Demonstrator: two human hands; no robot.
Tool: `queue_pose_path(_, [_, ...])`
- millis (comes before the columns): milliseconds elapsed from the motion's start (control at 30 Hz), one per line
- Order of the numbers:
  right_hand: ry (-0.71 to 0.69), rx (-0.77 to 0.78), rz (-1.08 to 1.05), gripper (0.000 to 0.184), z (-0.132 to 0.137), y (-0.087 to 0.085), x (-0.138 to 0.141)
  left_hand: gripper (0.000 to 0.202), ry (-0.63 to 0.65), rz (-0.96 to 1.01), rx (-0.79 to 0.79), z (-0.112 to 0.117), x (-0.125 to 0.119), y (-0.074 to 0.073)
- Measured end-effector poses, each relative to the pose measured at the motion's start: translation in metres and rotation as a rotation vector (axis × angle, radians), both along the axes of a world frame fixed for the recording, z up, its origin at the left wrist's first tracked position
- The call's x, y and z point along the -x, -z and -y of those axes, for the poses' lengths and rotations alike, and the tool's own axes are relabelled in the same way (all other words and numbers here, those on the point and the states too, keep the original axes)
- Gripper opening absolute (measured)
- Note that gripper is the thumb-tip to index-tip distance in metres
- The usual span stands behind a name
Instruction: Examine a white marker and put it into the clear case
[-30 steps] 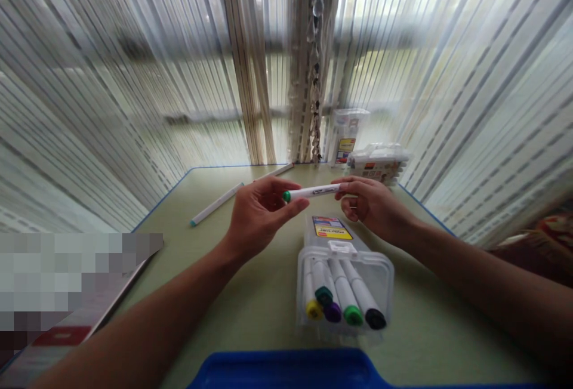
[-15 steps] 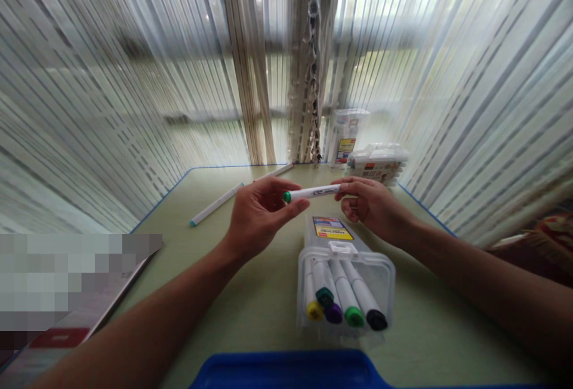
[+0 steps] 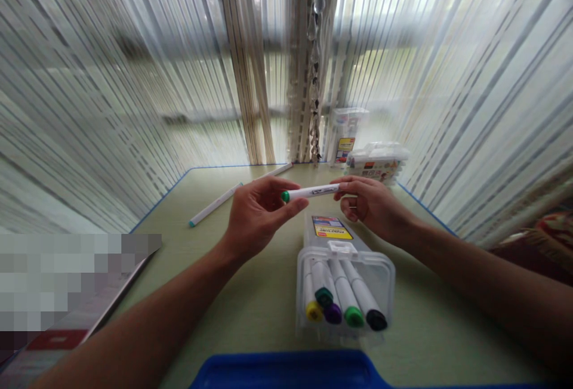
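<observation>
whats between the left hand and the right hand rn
A white marker with a green end spans the gap in the head view, its green end by the left hand, the other at the right hand.

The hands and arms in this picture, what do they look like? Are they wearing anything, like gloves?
No gloves! The left hand and right hand are both bare, with five-fingered human shapes. The left forearm and right forearm are bare too, with no sleeve in view. I can't see any watch, bracelet or ring.
</observation>
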State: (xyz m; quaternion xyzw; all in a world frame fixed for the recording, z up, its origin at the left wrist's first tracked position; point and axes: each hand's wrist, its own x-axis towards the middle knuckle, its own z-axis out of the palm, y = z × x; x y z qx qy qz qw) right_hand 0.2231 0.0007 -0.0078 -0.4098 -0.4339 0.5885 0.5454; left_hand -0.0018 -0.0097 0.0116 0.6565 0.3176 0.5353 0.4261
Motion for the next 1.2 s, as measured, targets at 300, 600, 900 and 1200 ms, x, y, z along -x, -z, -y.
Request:
queue_pose_path(300, [-0.001,-0.005,0.009,0.012,0.000,0.000,0.000,0.024,0.002,-0.002,-0.002,0.000,0.000,0.000])
queue_pose_path(600, [-0.011,-0.004,0.009,0.010,0.000,0.000,0.000,0.023,0.025,0.019,-0.016,0.000,-0.001,-0.001])
queue_pose_path(900, [-0.027,0.067,-0.048,0.011,0.000,-0.001,0.001,0.031,0.070,0.053,-0.017,0.005,-0.001,-0.001])
queue_pose_path(1200, [-0.074,0.122,-0.045,0.009,0.002,-0.001,0.003,0.027,0.089,0.079,-0.032,0.012,-0.003,-0.006])
